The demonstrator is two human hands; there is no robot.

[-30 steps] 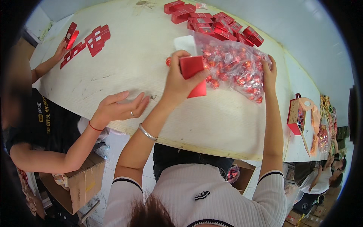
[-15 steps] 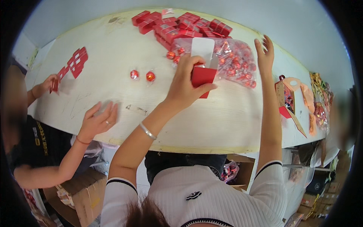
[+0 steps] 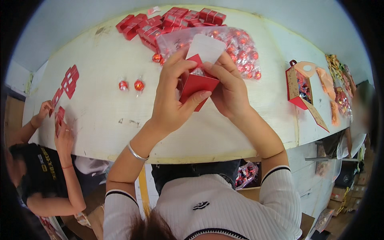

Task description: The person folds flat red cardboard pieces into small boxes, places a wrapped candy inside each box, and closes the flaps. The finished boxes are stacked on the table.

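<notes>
A small red cardboard box point(image 3: 197, 83) is held upright-to-tilted above the table between both hands, its white-lined lid flap point(image 3: 207, 46) standing open at the far side. My left hand point(image 3: 170, 94) wraps around the box's left side, thumb across the front. At the upper right, my right hand point(image 3: 232, 90) grips the box too, its thumb at the opening by a small red side flap. Something clear and shiny shows inside the mouth; I cannot make out what. Behind lies a clear plastic bag point(image 3: 246, 54) of red-wrapped candy balls. Two loose candy balls point(image 3: 139, 85) lie to the left.
Several closed red boxes point(image 3: 174, 21) are piled at the table's far edge. At the left, a co-worker's hands point(image 3: 64, 140) hold red cardboard, near a flat red box blank point(image 3: 70, 82). An open patterned gift box point(image 3: 297, 86) and peach-coloured pieces point(image 3: 326, 82) occupy the right.
My right hand has come in from the far right and taken hold of the box by its opening. The co-worker's nearer hand has moved left onto red cardboard. The view has shifted slightly.
</notes>
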